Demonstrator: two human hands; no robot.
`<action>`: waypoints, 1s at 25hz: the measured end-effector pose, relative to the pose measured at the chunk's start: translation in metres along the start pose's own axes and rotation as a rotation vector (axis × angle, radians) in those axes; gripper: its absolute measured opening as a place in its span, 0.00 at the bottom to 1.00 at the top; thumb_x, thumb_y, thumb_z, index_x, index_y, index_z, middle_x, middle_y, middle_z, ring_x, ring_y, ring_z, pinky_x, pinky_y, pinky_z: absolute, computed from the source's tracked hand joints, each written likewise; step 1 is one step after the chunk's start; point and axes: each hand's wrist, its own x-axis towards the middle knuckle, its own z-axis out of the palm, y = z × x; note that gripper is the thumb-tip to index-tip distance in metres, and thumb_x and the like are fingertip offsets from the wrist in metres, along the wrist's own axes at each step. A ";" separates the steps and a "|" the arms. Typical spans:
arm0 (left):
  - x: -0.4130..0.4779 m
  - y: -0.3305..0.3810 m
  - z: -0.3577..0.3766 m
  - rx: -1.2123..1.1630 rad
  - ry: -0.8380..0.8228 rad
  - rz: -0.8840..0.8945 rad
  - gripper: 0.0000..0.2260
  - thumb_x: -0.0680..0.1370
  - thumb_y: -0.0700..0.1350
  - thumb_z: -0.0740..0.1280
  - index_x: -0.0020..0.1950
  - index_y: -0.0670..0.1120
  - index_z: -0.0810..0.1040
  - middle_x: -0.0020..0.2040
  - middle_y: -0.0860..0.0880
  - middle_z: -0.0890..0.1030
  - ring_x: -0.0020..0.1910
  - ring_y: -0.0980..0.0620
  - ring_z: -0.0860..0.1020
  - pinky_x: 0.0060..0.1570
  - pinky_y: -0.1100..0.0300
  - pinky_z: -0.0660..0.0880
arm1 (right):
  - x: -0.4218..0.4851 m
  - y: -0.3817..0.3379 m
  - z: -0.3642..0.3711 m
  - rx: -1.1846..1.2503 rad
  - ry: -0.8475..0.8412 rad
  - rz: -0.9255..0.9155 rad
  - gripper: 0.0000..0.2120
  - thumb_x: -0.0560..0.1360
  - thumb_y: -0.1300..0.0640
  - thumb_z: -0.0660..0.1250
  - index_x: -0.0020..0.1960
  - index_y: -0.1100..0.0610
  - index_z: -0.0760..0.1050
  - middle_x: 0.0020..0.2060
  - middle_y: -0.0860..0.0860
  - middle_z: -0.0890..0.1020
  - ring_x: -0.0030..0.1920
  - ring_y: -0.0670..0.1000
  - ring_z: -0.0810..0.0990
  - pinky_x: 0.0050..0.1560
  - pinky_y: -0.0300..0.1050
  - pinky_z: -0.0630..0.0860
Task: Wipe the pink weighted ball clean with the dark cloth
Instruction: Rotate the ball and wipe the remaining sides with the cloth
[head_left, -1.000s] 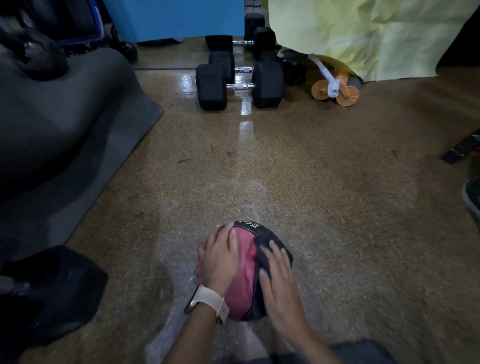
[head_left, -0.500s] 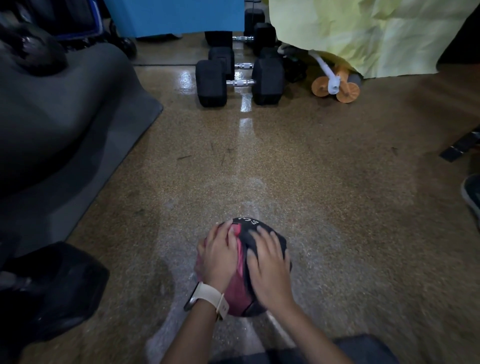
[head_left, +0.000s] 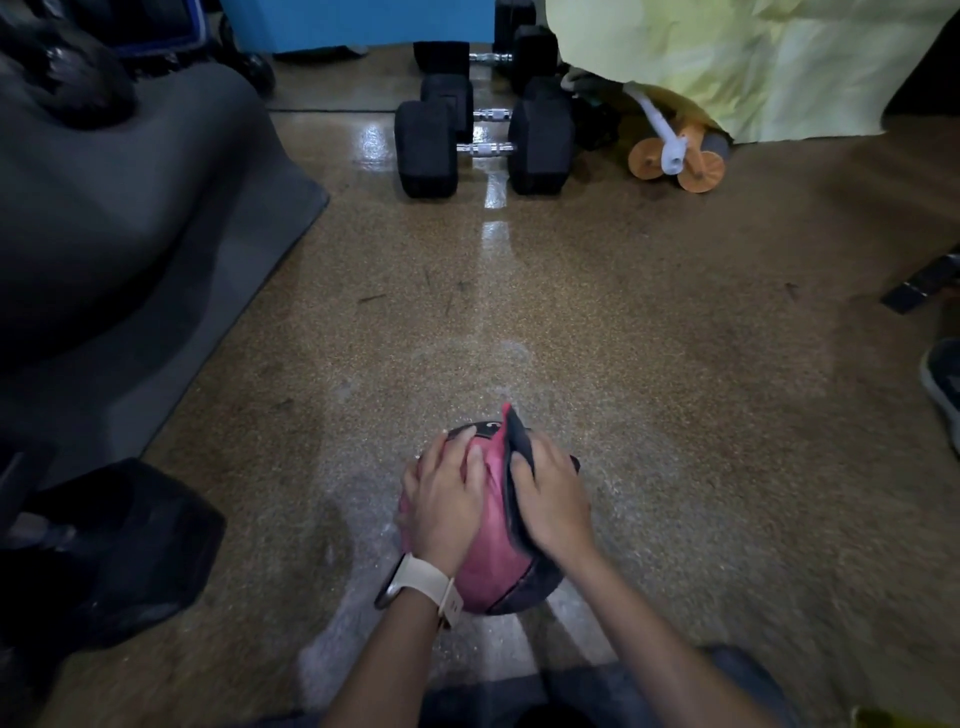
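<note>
The pink weighted ball, with dark panels, sits on the speckled floor just in front of me. My left hand, a pale watch at its wrist, lies spread over the ball's left top. My right hand presses the dark cloth against the ball's right side, its fingers over the cloth. A corner of the cloth sticks up beyond the fingertips. The ball's right side is hidden under cloth and hand.
Black dumbbells stand in a row at the back centre, with an orange-wheeled roller and a yellow sheet to their right. A grey mat covers the left. A black weight lies near left; a shoe at right edge.
My right hand slid the cloth from the ball's right side up toward the top and back right again; a cloth corner now pokes upward. The left hand stayed put.
</note>
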 end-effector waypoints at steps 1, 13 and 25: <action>-0.005 0.000 -0.001 -0.008 -0.014 0.005 0.29 0.76 0.70 0.41 0.72 0.68 0.66 0.79 0.59 0.66 0.80 0.48 0.61 0.76 0.38 0.57 | 0.021 -0.004 -0.004 0.036 -0.041 0.072 0.17 0.79 0.48 0.51 0.60 0.51 0.73 0.59 0.49 0.77 0.63 0.54 0.73 0.62 0.54 0.70; -0.026 -0.008 -0.020 -0.057 -0.034 0.026 0.28 0.77 0.67 0.44 0.75 0.67 0.67 0.80 0.59 0.64 0.81 0.50 0.57 0.77 0.38 0.57 | 0.010 -0.013 -0.001 0.028 -0.050 0.084 0.16 0.80 0.49 0.52 0.60 0.51 0.75 0.59 0.49 0.79 0.62 0.53 0.75 0.59 0.49 0.70; -0.009 -0.089 0.006 -1.130 -0.157 -0.675 0.30 0.75 0.58 0.74 0.49 0.28 0.77 0.33 0.44 0.80 0.49 0.51 0.70 0.32 0.57 0.78 | 0.067 0.037 -0.022 0.774 -0.559 0.603 0.23 0.73 0.41 0.65 0.55 0.58 0.83 0.50 0.59 0.85 0.49 0.58 0.83 0.56 0.50 0.77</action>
